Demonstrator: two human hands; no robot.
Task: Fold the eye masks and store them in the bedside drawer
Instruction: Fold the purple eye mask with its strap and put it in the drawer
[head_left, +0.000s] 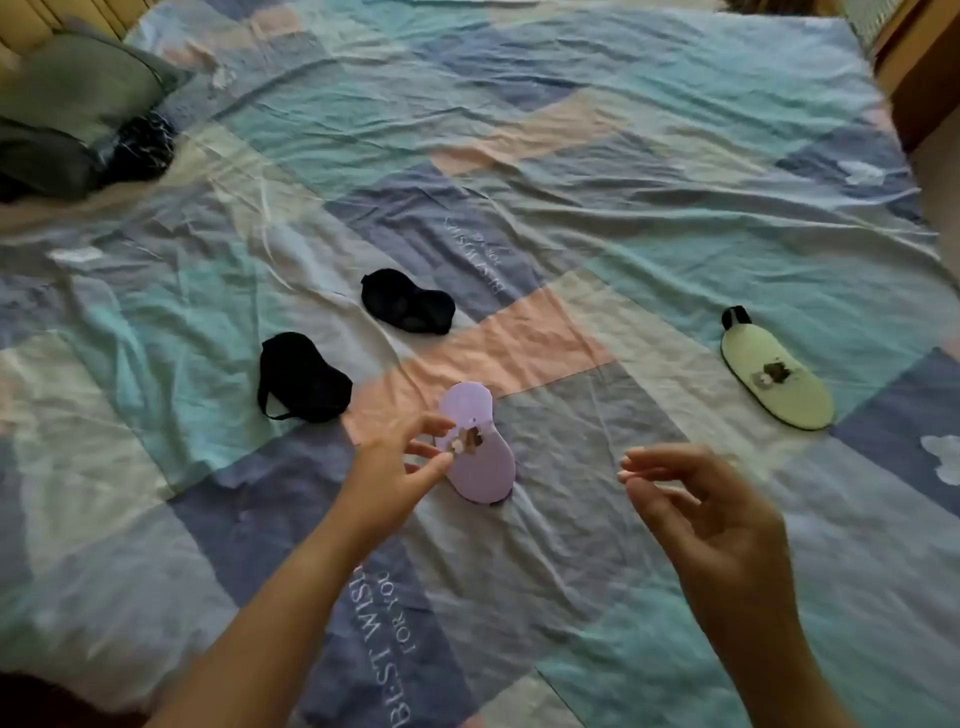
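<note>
A lilac eye mask (480, 462) with a small picture on it lies flat on the patchwork bed cover (597, 234). My left hand (395, 475) hovers at its left edge, fingers spread, tips at or just over the mask. My right hand (711, 512) floats to the right of it, fingers apart and holding nothing. Two black eye masks lie beyond: one (301, 379) to the left with its strap showing, another (408, 301) further back. A pale green eye mask (776, 382) with a black strap lies flat at the right.
Grey-green pillows (78, 98) and a dark patterned cloth (143, 145) sit at the bed's far left corner. Wooden furniture (919, 78) stands past the bed's right edge. No drawer is in view.
</note>
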